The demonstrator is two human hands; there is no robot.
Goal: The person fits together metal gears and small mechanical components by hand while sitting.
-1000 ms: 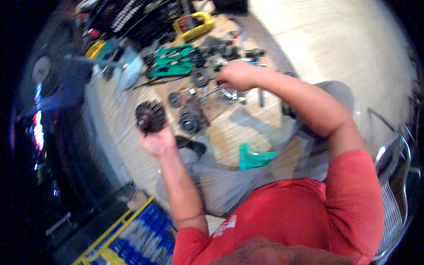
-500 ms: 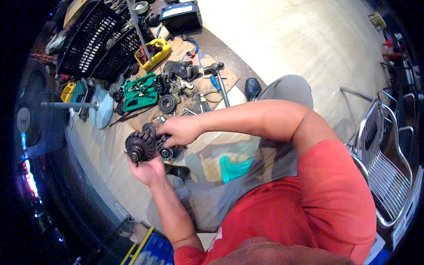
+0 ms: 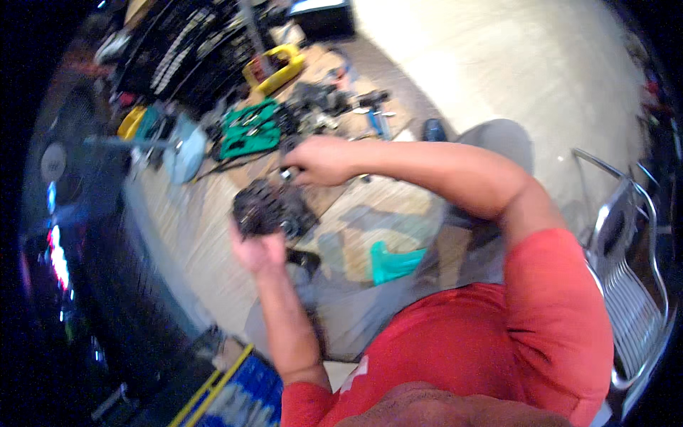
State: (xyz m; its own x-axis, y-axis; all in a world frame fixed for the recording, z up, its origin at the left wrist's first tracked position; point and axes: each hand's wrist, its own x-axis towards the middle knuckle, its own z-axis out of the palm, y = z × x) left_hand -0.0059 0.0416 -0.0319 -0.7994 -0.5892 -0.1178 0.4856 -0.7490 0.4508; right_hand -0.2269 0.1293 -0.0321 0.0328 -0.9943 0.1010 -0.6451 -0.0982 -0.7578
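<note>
My left hand (image 3: 257, 248), palm up, supports a dark toothed metal rotor (image 3: 257, 210) from beneath, with its fingers mostly hidden behind it. Another dark, greasy metal part (image 3: 295, 213) lies right beside the rotor; blur hides whether the two touch. My right hand (image 3: 321, 161) is beyond the rotor, apart from it, with fingers closed around something small with a shiny spot, too smeared to name. Near that hand, a green tool case (image 3: 250, 129) lies open with tools in it.
Greasy parts (image 3: 316, 99) and hand tools (image 3: 377, 117) lie on a cardboard sheet ahead. Behind them are a cut yellow container (image 3: 288, 71), black crates (image 3: 188, 57) and a black battery (image 3: 324, 20). A teal plastic piece (image 3: 395, 263) lies near my legs; a metal chair (image 3: 629, 270) stands right.
My right hand has moved forward, away from the rotor and the part beside it. The left hand still holds the rotor. The whole view has shifted and blurred.
</note>
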